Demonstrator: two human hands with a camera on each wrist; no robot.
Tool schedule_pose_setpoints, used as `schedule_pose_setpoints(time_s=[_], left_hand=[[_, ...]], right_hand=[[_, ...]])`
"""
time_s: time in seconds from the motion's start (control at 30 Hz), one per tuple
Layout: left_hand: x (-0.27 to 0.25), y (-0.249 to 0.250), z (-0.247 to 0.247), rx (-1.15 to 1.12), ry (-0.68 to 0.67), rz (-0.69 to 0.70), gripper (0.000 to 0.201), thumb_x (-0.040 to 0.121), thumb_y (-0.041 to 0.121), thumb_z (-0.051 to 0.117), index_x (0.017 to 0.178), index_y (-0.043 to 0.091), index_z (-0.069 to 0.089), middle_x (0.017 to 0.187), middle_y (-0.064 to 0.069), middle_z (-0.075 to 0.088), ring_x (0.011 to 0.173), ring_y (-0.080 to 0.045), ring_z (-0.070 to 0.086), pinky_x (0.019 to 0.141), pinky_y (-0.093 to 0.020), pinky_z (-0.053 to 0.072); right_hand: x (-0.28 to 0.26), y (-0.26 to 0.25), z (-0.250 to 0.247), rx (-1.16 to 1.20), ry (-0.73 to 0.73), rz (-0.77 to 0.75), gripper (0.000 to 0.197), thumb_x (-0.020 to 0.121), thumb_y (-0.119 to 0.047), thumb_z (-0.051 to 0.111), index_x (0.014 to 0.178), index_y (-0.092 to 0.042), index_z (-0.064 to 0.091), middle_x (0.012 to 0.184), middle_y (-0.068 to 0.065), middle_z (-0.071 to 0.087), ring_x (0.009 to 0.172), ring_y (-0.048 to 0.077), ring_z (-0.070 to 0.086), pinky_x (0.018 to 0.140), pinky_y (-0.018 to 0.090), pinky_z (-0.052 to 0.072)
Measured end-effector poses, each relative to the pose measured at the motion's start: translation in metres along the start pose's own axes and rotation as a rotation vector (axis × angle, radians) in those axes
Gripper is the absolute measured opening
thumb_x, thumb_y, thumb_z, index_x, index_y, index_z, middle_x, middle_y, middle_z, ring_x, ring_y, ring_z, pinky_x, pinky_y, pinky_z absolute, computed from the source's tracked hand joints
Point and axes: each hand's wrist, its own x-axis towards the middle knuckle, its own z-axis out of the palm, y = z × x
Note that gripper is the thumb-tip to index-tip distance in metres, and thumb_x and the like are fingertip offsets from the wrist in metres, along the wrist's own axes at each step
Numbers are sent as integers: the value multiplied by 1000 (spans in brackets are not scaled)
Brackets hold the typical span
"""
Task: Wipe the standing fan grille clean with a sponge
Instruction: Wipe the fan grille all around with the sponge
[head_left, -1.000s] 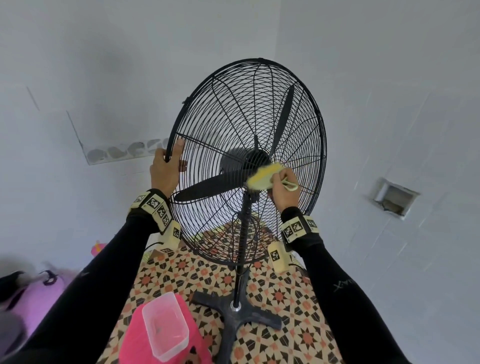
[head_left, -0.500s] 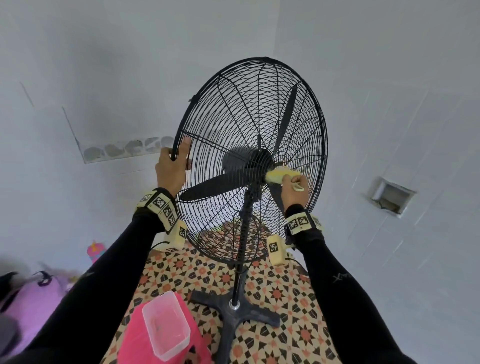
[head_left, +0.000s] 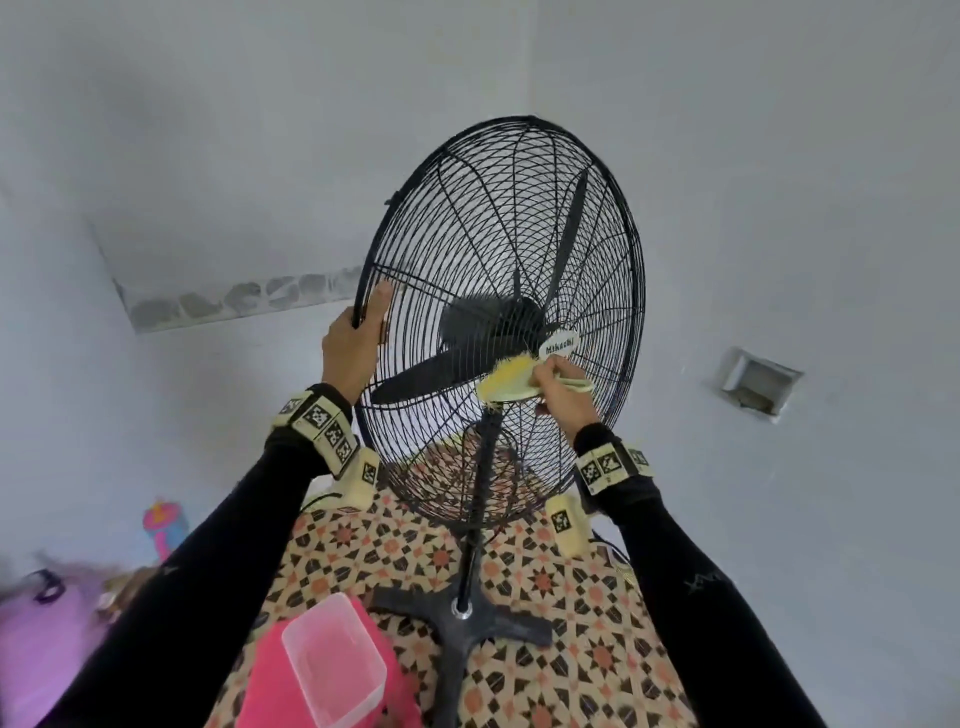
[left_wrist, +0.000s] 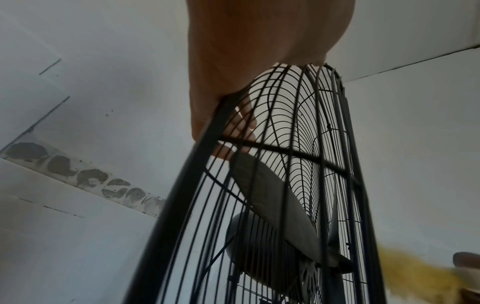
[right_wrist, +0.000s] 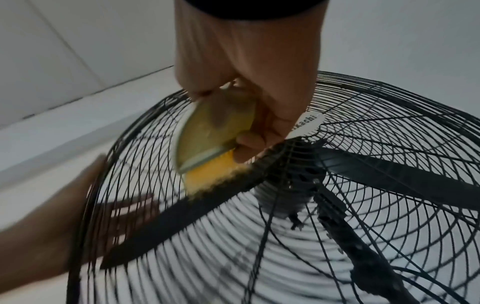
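Two hands on the fan, mid-wipe. Left hand (head_left: 352, 347) grips the grille (head_left: 587, 244) rim at about 9 o'clock on the cage, fingers curled round the outer ring and poking through the wires, as the left wrist view shows; it steadies the head. Right hand (head_left: 563, 391) pinches the sponge (head_left: 506, 382), thumb and curled fingers clamped on its pale backing, yellow fuzzy face turned to the wires. Sponge sits just below the hub, roughly 6 o'clock from the white brand badge (head_left: 559, 345), touching the front grille wires where the spokes converge. Right wrist view shows the yellow fibres pressed on a spoke directly over a dark blade (right_wrist: 182, 207) behind the cage.

Step in hand, judged: wiping the centre zone of the front grille, near the badge. Progress looks early to middle; the outer rings from 12 to 3 o'clock carry no sign either way, dust too fine to tell.

Next move likely calls for dragging the sponge outward along the spokes toward the rim, keeping the fuzzy face flat on the wires, left hand holding firm so the head does not swivel. Risk: fibres snagging on wire crossings, or the stand (head_left: 470, 561) rocking on the patterned floor (head_left: 597, 649).

Pink clear-lidded tub (head_left: 332, 665) sits at 7 o'clock from the fan base (head_left: 467, 626), well apart from both hands.
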Motion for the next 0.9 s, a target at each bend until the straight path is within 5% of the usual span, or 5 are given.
schedule_pose_setpoints(time_s=[0.2, 0.37, 0.57, 0.77, 0.9], left_hand=[[-2, -14, 0, -73, -96, 9, 80, 89, 87, 40, 142, 27, 53, 127, 10, 60, 110, -16, 60, 97, -29, 45], [-12, -30, -6, -145, -116, -85, 99, 82, 96, 38, 150, 24, 52, 140, 5, 60, 127, -19, 56, 117, -41, 36], [-13, -82, 2, -249, -146, -184, 113, 71, 105, 31, 148, 26, 55, 142, -1, 64, 133, -25, 58, 120, -54, 38], [-34, -63, 1, -282, -74, -185, 107, 82, 97, 25, 147, 18, 55, 139, -6, 65, 130, -26, 59, 119, -49, 38], [-43, -50, 4, -301, -112, -181, 92, 91, 87, 26, 140, 16, 56, 128, -6, 70, 117, -24, 66, 115, -51, 42]], right_hand=[[0, -5, 6, 209, 393, 112, 6, 96, -18, 61, 90, -16, 59, 112, 16, 71, 93, 33, 73, 52, 23, 53], [-23, -10, 22, -1, 42, 40, 22, 97, -11, 55, 76, -17, 54, 108, 4, 65, 92, 30, 64, 66, 32, 51], [-28, -17, 31, 123, 401, 98, 15, 90, -19, 64, 81, -18, 53, 99, 8, 72, 79, 17, 71, 69, 36, 61], [-59, -21, 60, 11, 96, -62, 25, 94, -4, 55, 71, -12, 49, 73, 0, 57, 60, 9, 52, 54, 22, 45], [-48, -24, 43, 203, 450, 63, 16, 97, -14, 60, 81, -12, 55, 91, 6, 72, 60, 6, 64, 47, 18, 47]])
